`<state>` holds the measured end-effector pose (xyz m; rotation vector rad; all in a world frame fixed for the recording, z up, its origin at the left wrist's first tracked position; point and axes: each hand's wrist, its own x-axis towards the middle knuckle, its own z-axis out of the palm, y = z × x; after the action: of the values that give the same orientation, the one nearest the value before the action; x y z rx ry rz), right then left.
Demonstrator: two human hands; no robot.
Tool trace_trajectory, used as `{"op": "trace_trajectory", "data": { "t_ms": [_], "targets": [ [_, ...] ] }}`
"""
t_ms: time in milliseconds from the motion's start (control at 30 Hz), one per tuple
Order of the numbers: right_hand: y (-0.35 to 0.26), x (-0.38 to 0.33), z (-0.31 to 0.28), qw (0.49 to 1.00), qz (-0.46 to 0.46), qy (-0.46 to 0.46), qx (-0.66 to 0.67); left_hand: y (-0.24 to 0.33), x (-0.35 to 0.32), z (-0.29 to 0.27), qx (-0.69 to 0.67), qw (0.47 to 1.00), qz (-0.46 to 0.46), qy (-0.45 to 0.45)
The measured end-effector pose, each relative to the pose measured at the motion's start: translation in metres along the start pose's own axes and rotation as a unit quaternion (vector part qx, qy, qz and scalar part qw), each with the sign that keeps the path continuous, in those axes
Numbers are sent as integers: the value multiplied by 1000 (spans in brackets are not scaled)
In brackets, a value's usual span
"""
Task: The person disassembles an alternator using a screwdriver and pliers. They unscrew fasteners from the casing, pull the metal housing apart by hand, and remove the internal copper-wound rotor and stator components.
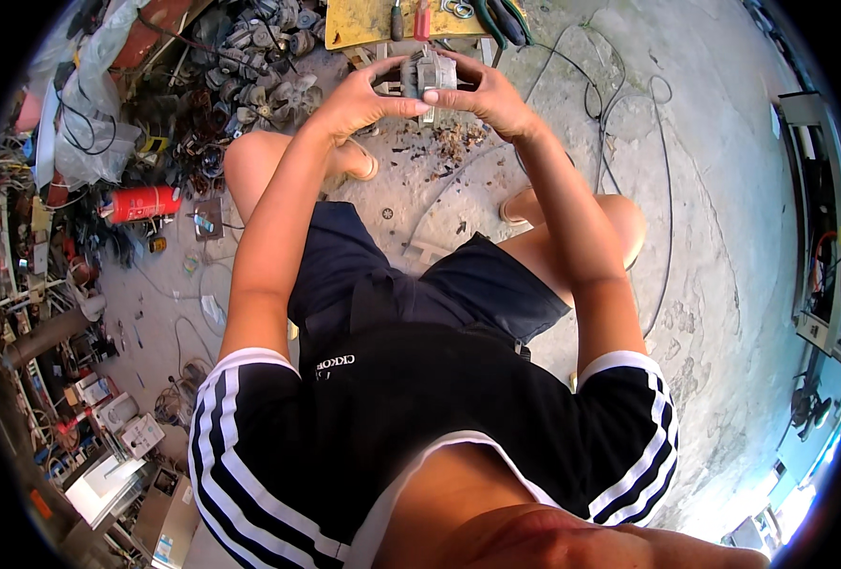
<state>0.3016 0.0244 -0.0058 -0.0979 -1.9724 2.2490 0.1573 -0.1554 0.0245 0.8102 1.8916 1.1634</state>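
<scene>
Out in front of my knees, both hands grip a grey metal piece that looks like a small electric motor (430, 74). My left hand (356, 104) closes around its left side, thumb lying along the near edge. From the right, my right hand (496, 102) holds the opposite side, its thumb pressed on the near face. The fingers behind the motor are partly hidden. Just beyond is a low yellow board (356, 27) bearing a dark-handled screwdriver (397, 23), a red-handled screwdriver (422, 21), metal rings (460, 9) and dark green-handled pliers (492, 27).
Scattered debris (456, 140) lies on the concrete floor below my hands. A heap of motors and metal parts (264, 71) fills the far left, with a red cylinder (143, 203) nearer. Loose black cable (602, 109) loops across the floor at right, before a dark metal frame (809, 161).
</scene>
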Motion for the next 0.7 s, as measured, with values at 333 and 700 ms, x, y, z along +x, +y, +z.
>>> {"op": "trace_trajectory", "data": {
  "t_ms": [333,700],
  "targets": [
    [-15,5,-3,995,21,100,11,24,22,-6,-21,999,10,-44],
    [-47,62,-38,979,63,194,-18,47,114,-37,-80,980,56,-171]
  ]
}}
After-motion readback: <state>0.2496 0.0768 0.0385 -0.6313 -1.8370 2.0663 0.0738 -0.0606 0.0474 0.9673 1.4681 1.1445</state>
